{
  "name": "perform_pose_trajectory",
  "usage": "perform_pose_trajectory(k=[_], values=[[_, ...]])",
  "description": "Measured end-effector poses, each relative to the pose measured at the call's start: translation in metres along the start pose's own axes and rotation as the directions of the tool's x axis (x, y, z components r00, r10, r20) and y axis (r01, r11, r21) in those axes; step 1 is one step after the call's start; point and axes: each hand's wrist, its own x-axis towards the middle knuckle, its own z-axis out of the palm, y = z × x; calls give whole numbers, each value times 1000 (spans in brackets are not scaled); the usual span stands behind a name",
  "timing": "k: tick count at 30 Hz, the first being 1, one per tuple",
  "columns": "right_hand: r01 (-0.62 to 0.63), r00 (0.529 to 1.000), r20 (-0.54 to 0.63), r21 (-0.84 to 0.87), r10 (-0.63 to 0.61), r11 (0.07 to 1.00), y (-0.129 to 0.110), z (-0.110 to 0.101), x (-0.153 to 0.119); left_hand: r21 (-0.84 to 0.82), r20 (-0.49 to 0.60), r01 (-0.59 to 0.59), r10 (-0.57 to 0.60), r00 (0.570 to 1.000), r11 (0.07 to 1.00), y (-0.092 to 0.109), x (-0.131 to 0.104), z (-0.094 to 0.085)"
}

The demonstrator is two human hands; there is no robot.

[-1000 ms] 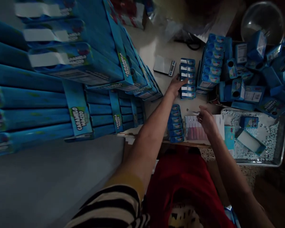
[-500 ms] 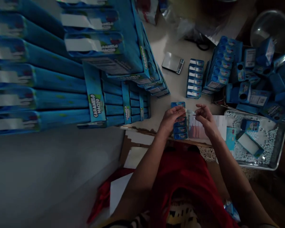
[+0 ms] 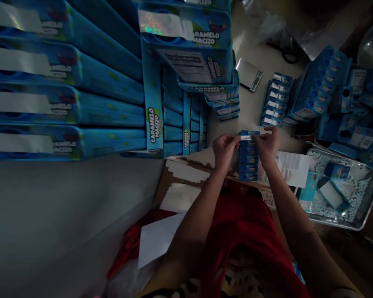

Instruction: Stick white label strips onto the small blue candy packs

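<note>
Between my hands a small white sticker strip is stretched level over the far end of a row of blue candy boxes. My left hand pinches the strip's left end between thumb and fingers. At its right end, my right hand pinches it, with the index finger raised. The nearer boxes in the row show round blue spots and no white strip. Beside the row, partly under my right wrist, lies a white sheet of labels. Whether the strip touches the far box, I cannot tell.
Tall stacks of blue boxes fill the left. A small scale, a row of boxes with white strips and more blue boxes stand farther back. At right, a metal tray holds white pellets and boxes.
My hands have gone from the label sheet's edge to over the far box, the strip now held taut between them. The view has shifted, so the stacks look larger and farther right.
</note>
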Motion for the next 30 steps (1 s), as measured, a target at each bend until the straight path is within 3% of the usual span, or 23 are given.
perform_pose_trajectory(k=[6, 18, 24, 27, 30], values=[[40, 999, -11, 0, -40, 999, 5, 20, 15, -78, 40, 44, -41, 998, 996, -4, 29, 1], [54, 998, -13, -53, -54, 997, 13, 24, 16, -72, 43, 159, -156, 987, 985, -3, 34, 2], [23, 998, 54, -73, -19, 997, 15, 24, 17, -88, 33, 115, -113, 993, 989, -17, 39, 2], [53, 998, -17, -156, -56, 986, 15, 23, 18, -47, 17, 96, -96, 995, 994, -25, 45, 1], [0, 995, -98, -242, -24, 970, 14, 18, 19, -67, 72, 204, -199, 977, 977, -30, 48, 0]])
